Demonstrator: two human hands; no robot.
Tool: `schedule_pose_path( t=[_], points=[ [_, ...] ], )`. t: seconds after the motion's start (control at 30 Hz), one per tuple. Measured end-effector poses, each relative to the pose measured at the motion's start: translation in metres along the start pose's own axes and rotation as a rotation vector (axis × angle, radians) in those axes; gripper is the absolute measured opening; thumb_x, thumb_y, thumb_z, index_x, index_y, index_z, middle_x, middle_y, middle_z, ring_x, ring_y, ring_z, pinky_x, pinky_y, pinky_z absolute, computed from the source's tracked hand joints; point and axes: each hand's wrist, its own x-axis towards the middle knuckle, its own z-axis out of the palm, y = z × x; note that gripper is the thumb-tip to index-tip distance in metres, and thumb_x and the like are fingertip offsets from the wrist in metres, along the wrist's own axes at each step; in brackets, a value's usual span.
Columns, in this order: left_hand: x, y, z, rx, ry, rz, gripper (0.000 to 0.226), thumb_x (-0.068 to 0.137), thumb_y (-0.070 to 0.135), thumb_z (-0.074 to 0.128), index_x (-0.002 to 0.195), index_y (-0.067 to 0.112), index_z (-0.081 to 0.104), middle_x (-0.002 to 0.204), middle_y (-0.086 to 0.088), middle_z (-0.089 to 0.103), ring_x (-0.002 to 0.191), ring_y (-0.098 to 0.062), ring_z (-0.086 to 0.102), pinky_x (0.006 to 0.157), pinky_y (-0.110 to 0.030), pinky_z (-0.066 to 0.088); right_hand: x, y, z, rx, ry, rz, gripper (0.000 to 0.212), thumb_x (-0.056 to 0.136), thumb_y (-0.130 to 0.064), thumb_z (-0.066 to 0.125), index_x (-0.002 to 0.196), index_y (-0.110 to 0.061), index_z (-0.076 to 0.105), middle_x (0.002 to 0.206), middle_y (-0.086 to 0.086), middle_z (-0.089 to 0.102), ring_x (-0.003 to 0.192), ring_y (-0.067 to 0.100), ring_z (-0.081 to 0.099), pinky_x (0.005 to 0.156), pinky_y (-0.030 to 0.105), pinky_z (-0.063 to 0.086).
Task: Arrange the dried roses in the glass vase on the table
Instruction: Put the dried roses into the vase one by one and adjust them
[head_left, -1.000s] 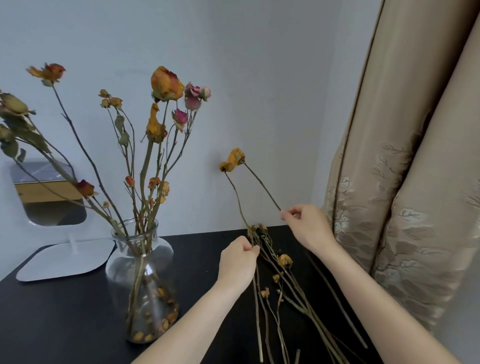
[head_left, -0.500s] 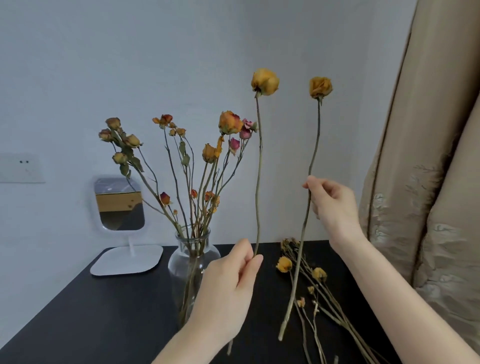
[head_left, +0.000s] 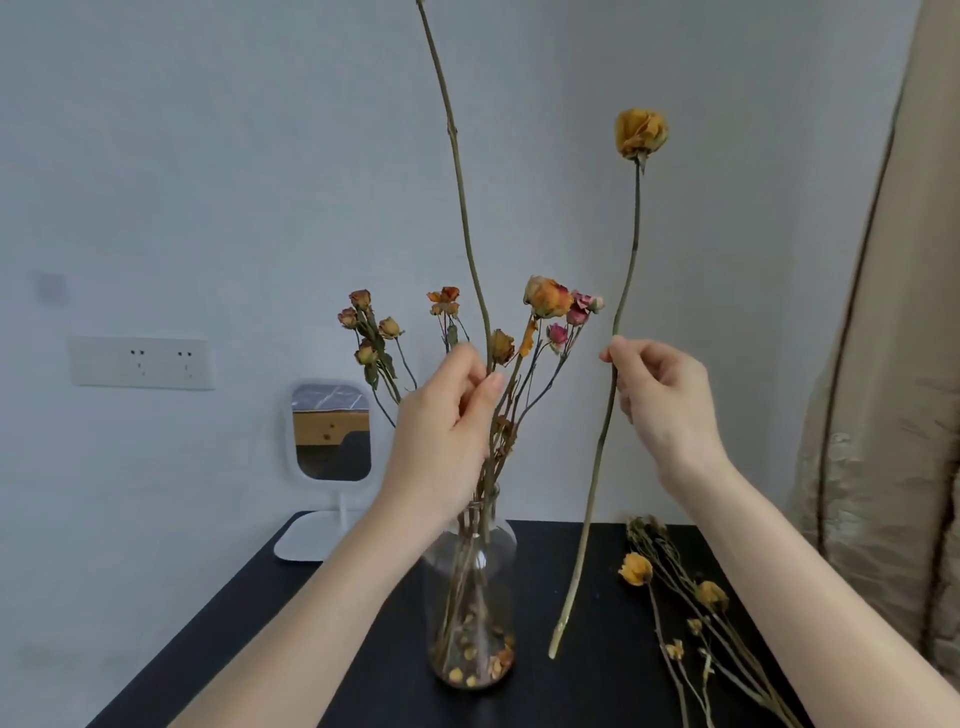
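Head view: your left hand (head_left: 447, 415) pinches a long bare stem (head_left: 457, 176) between thumb and fingertips, right above the mouth of the vase (head_left: 470, 597). That stem rises nearly straight, leaning a little left, and its bloom is cut off by the top of the frame. Below your fingers the stem is lost among the others in the vase, so you cannot tell how far down it reaches. Your left forearm comes up from the near edge of the worktop (head_left: 291, 639), wrist bent slightly, palm turned to the right.

Your right hand (head_left: 660, 400) is clamped on a second rose (head_left: 640, 132), thumb and forefinger closed on its stem about midway along. The yellow bloom stands well above your hand; the cut end hangs below it, tilted left, hovering over the worktop just right of the vase and apart from it. Your right forearm reaches in from the near right corner, the other fingers curled loosely.

The vase stands near the middle of the worktop, holding a spread bunch (head_left: 540, 312) of orange and pink dried roses, with loose petals at its bottom. More loose roses (head_left: 675, 597) lie flat along the right edge, heads toward the far side. A small mirror (head_left: 332, 431) stands at the far left corner, and a curtain (head_left: 883, 415) hangs on the right.
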Motion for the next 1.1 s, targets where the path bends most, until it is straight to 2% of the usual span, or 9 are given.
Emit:
schedule_pose_path(
  t=[0.1, 0.17, 0.3, 0.43, 0.6, 0.7, 0.8, 1.0, 1.1],
  points=[
    [0.015, -0.001, -0.003, 0.017, 0.033, 0.022, 0.022, 0.096, 0.024, 0.044, 0.076, 0.014, 0.043, 0.052, -0.001, 0.047, 0.045, -0.006, 0.045, 0.050, -0.021, 0.041, 0.004, -0.011, 0.007, 0.046, -0.002, -0.039, 0.025, 0.095, -0.030, 0.048, 0.075, -0.025, 0.063, 0.054, -0.005, 0.039, 0.048, 0.006, 0.034, 0.052, 0.018, 0.033],
    [0.022, -0.003, -0.004, 0.027, 0.050, 0.029, 0.022, 0.096, 0.024, 0.043, 0.078, 0.013, 0.043, 0.054, -0.003, 0.048, 0.046, -0.006, 0.048, 0.050, -0.018, 0.041, 0.007, -0.018, 0.011, 0.095, 0.008, -0.082, 0.026, 0.096, -0.028, 0.048, 0.074, -0.026, 0.062, 0.048, -0.012, 0.041, 0.046, 0.002, 0.035, 0.051, 0.014, 0.032],
    [0.029, -0.006, -0.004, 0.023, 0.064, 0.020, 0.023, 0.096, 0.022, 0.044, 0.074, 0.016, 0.040, 0.056, -0.005, 0.045, 0.050, -0.018, 0.042, 0.051, -0.037, 0.040, 0.014, -0.032, 0.019, 0.134, 0.038, -0.159, 0.025, 0.096, -0.023, 0.048, 0.075, -0.019, 0.061, 0.041, -0.019, 0.048, 0.045, -0.002, 0.041, 0.053, 0.013, 0.032],
    [0.030, -0.013, -0.003, 0.027, 0.051, -0.017, 0.026, 0.096, 0.021, 0.045, 0.071, 0.022, 0.039, 0.056, 0.003, 0.050, 0.045, -0.004, 0.042, 0.045, -0.015, 0.036, 0.017, -0.038, 0.026, 0.123, 0.042, -0.216, 0.025, 0.096, -0.023, 0.048, 0.074, -0.022, 0.059, 0.051, -0.011, 0.044, 0.049, 0.005, 0.036, 0.053, 0.019, 0.031],
    [0.026, -0.025, -0.002, 0.150, 0.023, -0.064, 0.025, 0.096, 0.021, 0.045, 0.071, 0.020, 0.041, 0.058, 0.003, 0.055, 0.044, 0.001, 0.048, 0.046, -0.008, 0.037, 0.016, -0.032, 0.029, 0.120, 0.040, -0.222, 0.022, 0.096, -0.021, 0.048, 0.079, -0.018, 0.062, 0.057, -0.009, 0.049, 0.049, 0.001, 0.040, 0.054, 0.016, 0.034],
    [0.022, -0.030, 0.000, 0.229, 0.009, -0.077, 0.022, 0.096, 0.022, 0.046, 0.074, 0.018, 0.045, 0.061, 0.003, 0.060, 0.046, 0.001, 0.051, 0.050, -0.010, 0.035, 0.014, -0.028, 0.030, 0.124, 0.027, -0.217, 0.024, 0.096, -0.022, 0.048, 0.077, -0.020, 0.061, 0.061, -0.002, 0.049, 0.052, 0.005, 0.038, 0.055, 0.019, 0.034],
    [0.018, -0.036, 0.004, 0.228, -0.008, -0.119, 0.018, 0.096, 0.022, 0.046, 0.078, 0.018, 0.048, 0.065, 0.003, 0.063, 0.044, 0.000, 0.049, 0.051, -0.014, 0.034, 0.015, -0.026, 0.031, 0.133, 0.027, -0.201, 0.023, 0.097, -0.022, 0.047, 0.082, -0.013, 0.063, 0.054, -0.008, 0.043, 0.049, 0.003, 0.035, 0.053, 0.017, 0.032],
    [0.011, -0.044, 0.011, 0.204, 0.023, -0.152, 0.012, 0.095, 0.019, 0.047, 0.085, 0.016, 0.051, 0.070, 0.006, 0.062, 0.054, 0.000, 0.051, 0.068, -0.019, 0.045, 0.018, -0.031, 0.032, 0.122, 0.029, -0.218, 0.023, 0.096, -0.022, 0.048, 0.080, -0.014, 0.062, 0.055, -0.008, 0.047, 0.045, -0.001, 0.039, 0.050, 0.012, 0.033],
    [0.015, -0.042, 0.010, 0.172, 0.060, -0.129, 0.013, 0.095, 0.020, 0.046, 0.085, 0.016, 0.051, 0.070, 0.003, 0.064, 0.052, -0.002, 0.052, 0.061, -0.017, 0.043, 0.019, -0.031, 0.031, 0.116, 0.027, -0.224, 0.023, 0.096, -0.022, 0.047, 0.081, -0.015, 0.062, 0.051, -0.014, 0.048, 0.045, 0.000, 0.040, 0.049, 0.012, 0.033]
  ],
)
